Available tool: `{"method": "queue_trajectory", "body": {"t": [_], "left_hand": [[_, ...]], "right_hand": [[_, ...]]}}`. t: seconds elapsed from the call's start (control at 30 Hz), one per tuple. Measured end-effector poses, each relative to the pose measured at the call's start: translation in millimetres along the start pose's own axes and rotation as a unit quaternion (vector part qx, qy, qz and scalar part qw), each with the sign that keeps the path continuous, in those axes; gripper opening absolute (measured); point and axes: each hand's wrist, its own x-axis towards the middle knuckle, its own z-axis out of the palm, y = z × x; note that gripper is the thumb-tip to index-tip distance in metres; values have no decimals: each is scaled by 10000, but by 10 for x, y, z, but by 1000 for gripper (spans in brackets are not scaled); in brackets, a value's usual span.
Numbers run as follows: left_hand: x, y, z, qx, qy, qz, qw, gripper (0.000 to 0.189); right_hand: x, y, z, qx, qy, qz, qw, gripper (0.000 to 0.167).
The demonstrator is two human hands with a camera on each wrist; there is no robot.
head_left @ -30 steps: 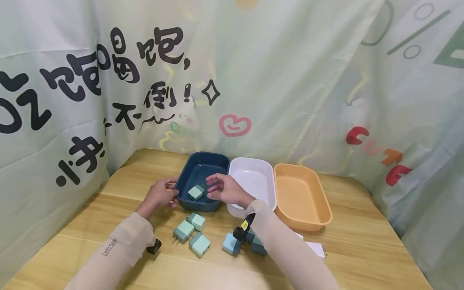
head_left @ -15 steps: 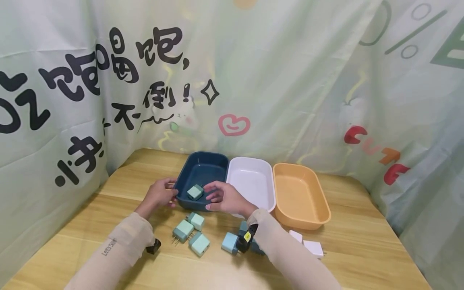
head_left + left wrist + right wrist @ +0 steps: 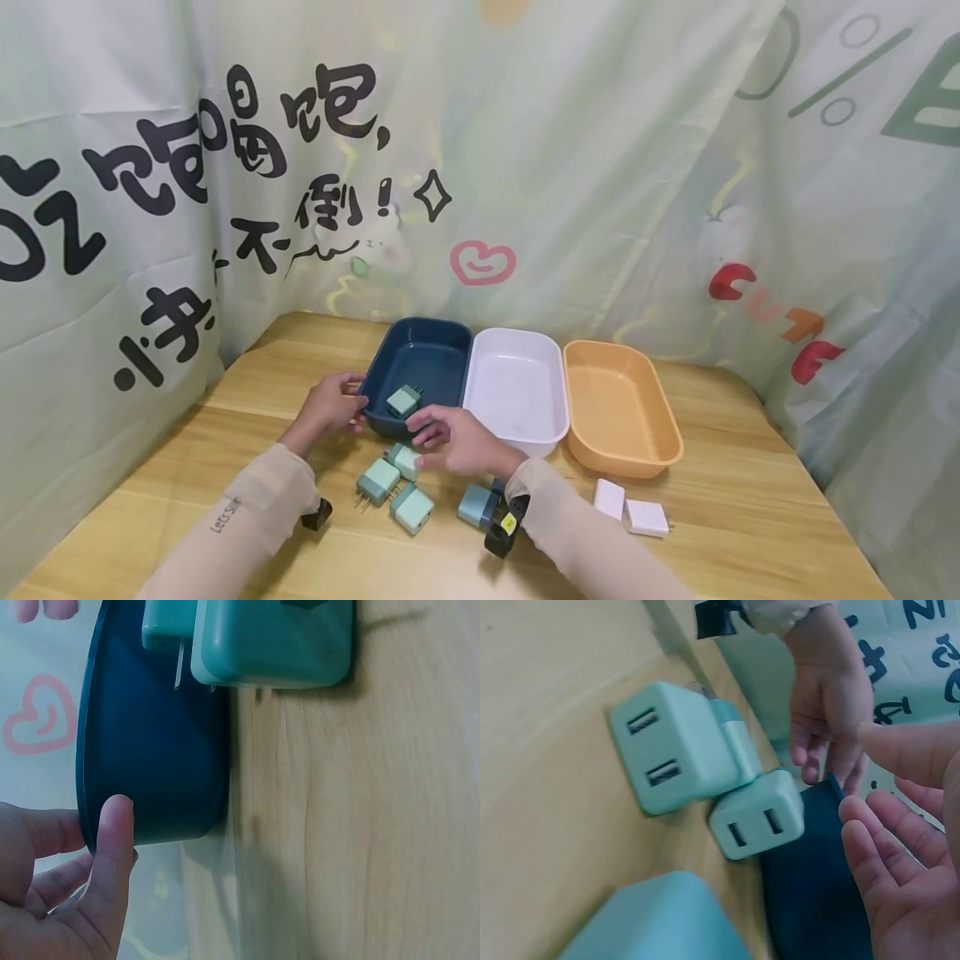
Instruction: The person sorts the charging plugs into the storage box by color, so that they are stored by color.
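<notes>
Against the left front corner of the dark blue tray (image 3: 431, 367), my left hand (image 3: 333, 404) holds on, its thumb (image 3: 116, 825) pressed to the tray's wall and fingers at the rim. One mint-green USB wall charger (image 3: 403, 401) lies inside that tray. My right hand (image 3: 465, 443) hovers just in front of the tray, its fingers loosely bent and nothing between them. Close to its fingertips are three more green chargers (image 3: 378, 480) on the table; in the right wrist view two USB slots show on a charger (image 3: 660, 750).
A white tray (image 3: 517, 392) and an orange tray (image 3: 622, 408) stand in a row to the right of the blue one. Blue chargers (image 3: 477, 506) lie partly hidden under my right wrist. Two white chargers (image 3: 647, 517) lie further right. A printed curtain (image 3: 585, 167) hangs behind the table.
My right hand has drawn back from over the blue tray toward the green chargers on the table. My left hand stays at the tray corner.
</notes>
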Motion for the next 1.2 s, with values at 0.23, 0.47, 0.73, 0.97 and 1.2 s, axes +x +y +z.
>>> {"method": "queue_trajectory", "body": {"t": [0.23, 0.47, 0.73, 0.97, 1.2], "left_hand": [[-5, 5, 8, 39, 16, -52, 10000, 48], [-1, 22, 13, 16, 33, -37, 10000, 48], [-15, 3, 23, 96, 52, -47, 9999, 48], [-20, -12, 31, 114, 14, -58, 9999, 46], [-30, 3, 22, 69, 37, -22, 10000, 47]], "right_hand": [[-43, 70, 67, -455, -117, 336, 9983, 46], [-56, 107, 56, -1338, -373, 366, 9896, 47], [-41, 185, 124, -1545, -566, 534, 9849, 53], [4, 239, 177, -1755, -560, 438, 9819, 58], [47, 264, 176, -1849, -548, 363, 9806, 54]]}}
